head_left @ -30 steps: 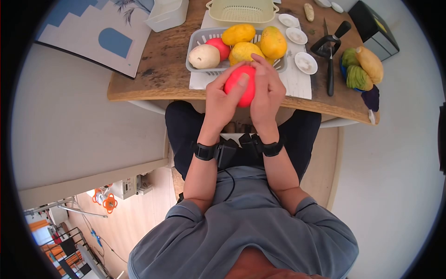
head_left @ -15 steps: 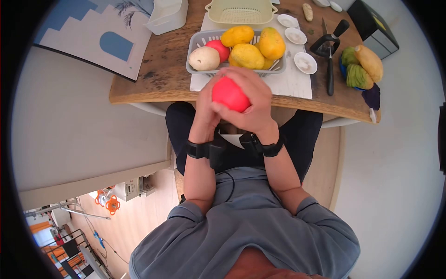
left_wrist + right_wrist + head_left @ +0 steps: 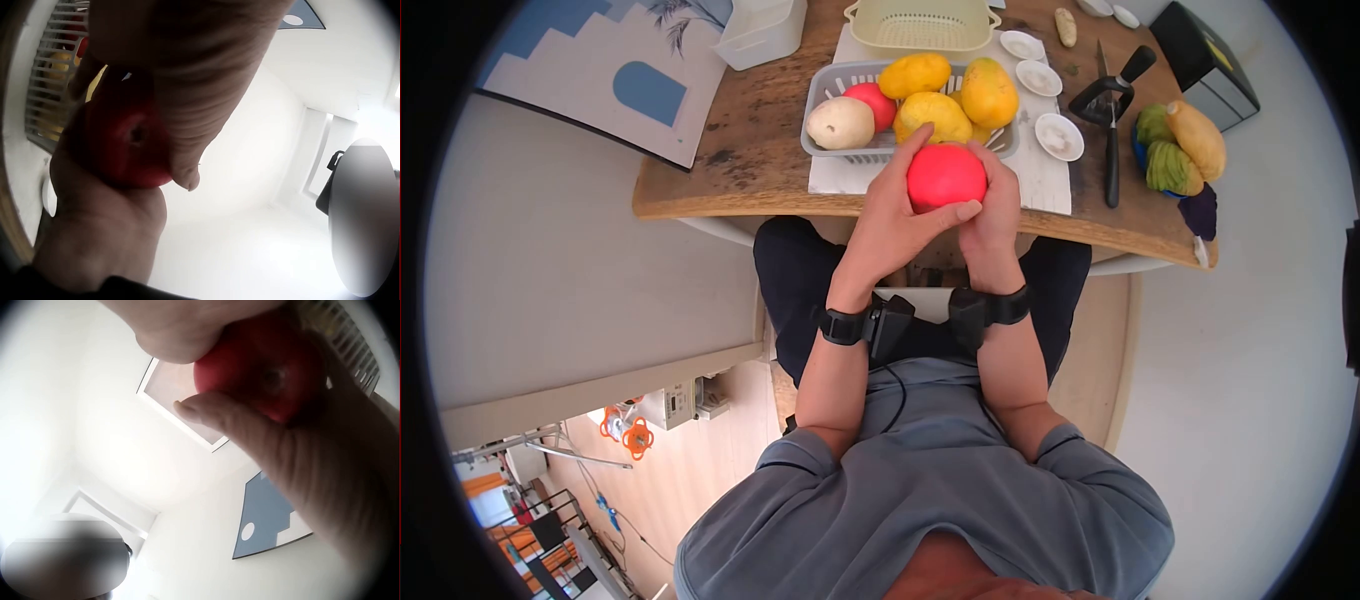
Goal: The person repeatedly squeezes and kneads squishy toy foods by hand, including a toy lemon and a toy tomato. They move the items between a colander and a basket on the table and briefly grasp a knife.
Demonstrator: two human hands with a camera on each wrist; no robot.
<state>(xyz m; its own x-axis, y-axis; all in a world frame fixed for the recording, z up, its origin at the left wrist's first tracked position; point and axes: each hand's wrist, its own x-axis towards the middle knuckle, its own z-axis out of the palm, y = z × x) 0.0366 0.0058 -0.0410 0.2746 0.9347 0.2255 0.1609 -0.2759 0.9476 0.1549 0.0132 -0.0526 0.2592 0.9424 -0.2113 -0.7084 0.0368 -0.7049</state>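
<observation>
possibly the red fruit (image 3: 946, 178), both hands (image 3: 892, 217) curled round it, bumps the eleven o'clock basket (image 3: 828, 75) if their grip loosens.

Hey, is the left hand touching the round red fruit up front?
Touching: the head view shows the left hand with its thumb against the red fruit, along its lower edge.

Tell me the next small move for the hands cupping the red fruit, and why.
Probably move the red fruit forward over the gray basket: the left hand and right hand hold it securely between them at the basket's near side, and a similar red one lies inside, so it may belong there.
</observation>
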